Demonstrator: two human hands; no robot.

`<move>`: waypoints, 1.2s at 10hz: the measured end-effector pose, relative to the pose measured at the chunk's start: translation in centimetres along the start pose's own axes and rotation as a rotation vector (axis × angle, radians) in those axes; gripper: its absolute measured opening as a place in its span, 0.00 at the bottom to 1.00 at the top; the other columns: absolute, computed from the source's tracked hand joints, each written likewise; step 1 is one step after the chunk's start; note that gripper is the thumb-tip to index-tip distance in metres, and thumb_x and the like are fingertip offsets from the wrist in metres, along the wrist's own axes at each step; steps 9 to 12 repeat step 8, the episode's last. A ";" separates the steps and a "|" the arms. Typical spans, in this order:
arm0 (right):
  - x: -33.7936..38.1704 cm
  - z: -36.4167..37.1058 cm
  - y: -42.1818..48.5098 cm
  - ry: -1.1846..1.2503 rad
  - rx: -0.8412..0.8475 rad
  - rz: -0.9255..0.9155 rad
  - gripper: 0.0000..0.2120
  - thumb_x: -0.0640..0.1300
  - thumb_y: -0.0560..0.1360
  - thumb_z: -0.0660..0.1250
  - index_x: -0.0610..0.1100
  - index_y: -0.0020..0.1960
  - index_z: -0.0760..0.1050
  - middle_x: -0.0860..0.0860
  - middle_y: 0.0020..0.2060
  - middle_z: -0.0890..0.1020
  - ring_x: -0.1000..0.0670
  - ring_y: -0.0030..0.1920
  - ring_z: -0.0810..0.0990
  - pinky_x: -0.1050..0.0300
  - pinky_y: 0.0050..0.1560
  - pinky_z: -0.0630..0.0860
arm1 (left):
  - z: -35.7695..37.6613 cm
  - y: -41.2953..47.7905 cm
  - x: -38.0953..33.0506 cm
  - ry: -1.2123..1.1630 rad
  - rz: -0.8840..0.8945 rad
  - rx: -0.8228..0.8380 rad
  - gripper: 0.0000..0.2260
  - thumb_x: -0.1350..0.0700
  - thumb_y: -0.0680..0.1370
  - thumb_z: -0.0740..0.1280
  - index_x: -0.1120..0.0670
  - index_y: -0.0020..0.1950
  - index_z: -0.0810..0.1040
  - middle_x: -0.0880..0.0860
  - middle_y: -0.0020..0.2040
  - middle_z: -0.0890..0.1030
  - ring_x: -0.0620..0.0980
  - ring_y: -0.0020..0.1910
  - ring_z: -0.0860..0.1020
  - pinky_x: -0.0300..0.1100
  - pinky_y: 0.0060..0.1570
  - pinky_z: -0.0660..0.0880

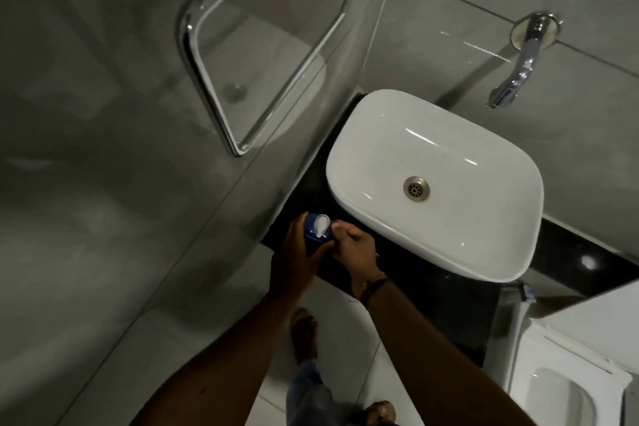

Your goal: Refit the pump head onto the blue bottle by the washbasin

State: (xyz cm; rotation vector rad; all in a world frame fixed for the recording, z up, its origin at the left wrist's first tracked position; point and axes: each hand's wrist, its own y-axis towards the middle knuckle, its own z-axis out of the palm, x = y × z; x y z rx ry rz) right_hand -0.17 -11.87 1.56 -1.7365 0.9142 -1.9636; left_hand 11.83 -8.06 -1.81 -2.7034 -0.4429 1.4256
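Head view, looking steeply down, gives me both hands meeting at the near-left corner of the basin. My left hand [298, 249] has its fingers curled around the body of the small dark-blue plastic bottle [313, 233], thumb on the near side and fingertips wrapping the far side, so it is clamped on the bottle. My right hand [352, 247] sits just beside it, fingers bunched together at the bottle's neck; they appear pinched on the base of the white plastic pump head [321, 224], though the light is dim and I cannot tell how firm that pinch is. The pump head stands on top of the bottle with its spout pointing toward me (whether it is fully seated I cannot tell).

A dark cord bracelet [373, 284] circles my right wrist. The bottle sits over the glossy black stone counter [449, 301], close to the left rim of the white rounded-rectangle ceramic washbasin [449, 145], which has a metal drain [416, 188] in its bowl. Above the basin a chrome wall-mounted tap [518, 73] juts from the grey tiled wall. To the left, a chrome towel rail [221, 79] hangs on the wall. At lower right shows a white toilet [567, 387], and my sandalled feet stand on pale floor tiles [339, 318].
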 end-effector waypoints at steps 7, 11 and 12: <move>0.9 1.7 -1.9 -0.061 -0.034 -0.046 0.16 0.50 0.83 0.68 0.39 0.62 0.82 0.36 0.60 0.86 0.41 0.61 0.84 0.37 0.71 0.77 | -2.0 -0.3 -0.1 0.073 -0.092 -0.019 0.47 0.25 0.70 0.64 0.42 0.83 0.52 0.50 0.82 0.64 0.51 0.78 0.66 0.52 0.72 0.68; 3.4 -0.1 -5.8 -0.174 -0.067 -0.194 0.14 0.50 0.83 0.68 0.41 0.61 0.83 0.44 0.56 0.87 0.42 0.63 0.84 0.44 0.70 0.77 | -3.3 -2.1 -2.0 0.179 0.055 -0.183 0.38 0.30 0.78 0.60 0.48 0.83 0.56 0.52 0.81 0.65 0.53 0.78 0.66 0.48 0.72 0.66; 3.4 -0.1 -5.8 -0.174 -0.067 -0.194 0.14 0.50 0.83 0.68 0.41 0.61 0.83 0.44 0.56 0.87 0.42 0.63 0.84 0.44 0.70 0.77 | -3.3 -2.1 -2.0 0.179 0.055 -0.183 0.38 0.30 0.78 0.60 0.48 0.83 0.56 0.52 0.81 0.65 0.53 0.78 0.66 0.48 0.72 0.66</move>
